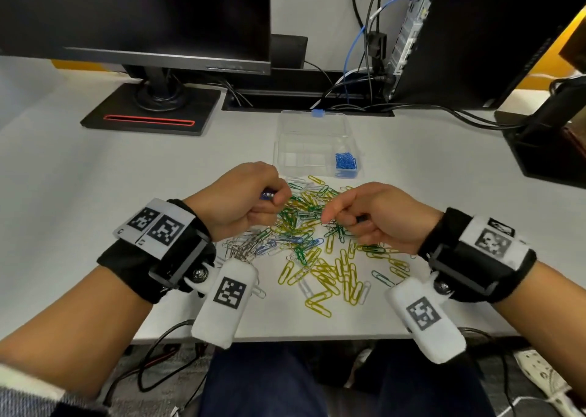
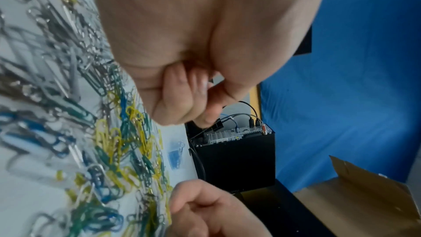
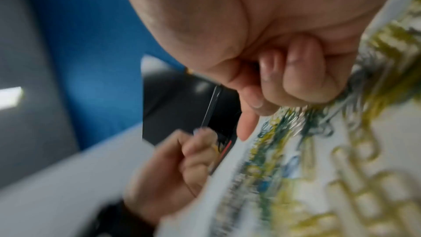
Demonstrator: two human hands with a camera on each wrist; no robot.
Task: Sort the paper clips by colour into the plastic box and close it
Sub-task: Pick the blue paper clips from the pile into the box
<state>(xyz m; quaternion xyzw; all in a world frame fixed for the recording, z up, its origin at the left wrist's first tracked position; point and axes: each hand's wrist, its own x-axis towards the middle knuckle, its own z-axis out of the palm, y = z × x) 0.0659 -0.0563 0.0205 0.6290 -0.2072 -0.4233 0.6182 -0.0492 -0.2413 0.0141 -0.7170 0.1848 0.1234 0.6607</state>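
Both grips are curled tight over the middle of the heap: the left hand point(image 1: 245, 196) is closed with something blue showing between thumb and forefinger, most likely blue paper clips point(image 1: 267, 194) gathered from the pile, while the right hand point(image 1: 367, 215) pinches thumb to forefinger low over the tangle, and whether a clip is actually caught there cannot be told, since the right wrist view is smeared with blur. Beneath and between them lies the loose pile of paper clips point(image 1: 317, 245) on the desk point(image 1: 95, 169), yellow and green thick in the centre, silver ones bunched toward the left wrist, a few pale blue and white among them. Just beyond the pile stands the clear plastic box point(image 1: 314, 145), lid tipped up at the back with its blue latch point(image 1: 318, 113), and only its near right compartment holds anything, a small clump of sorted blue clips point(image 1: 346, 160). By that showing the job is in its early stage: blue is nearly gathered, with a few strays left, and yellow, green, silver and white are all still unsorted, with the lid to shut after.
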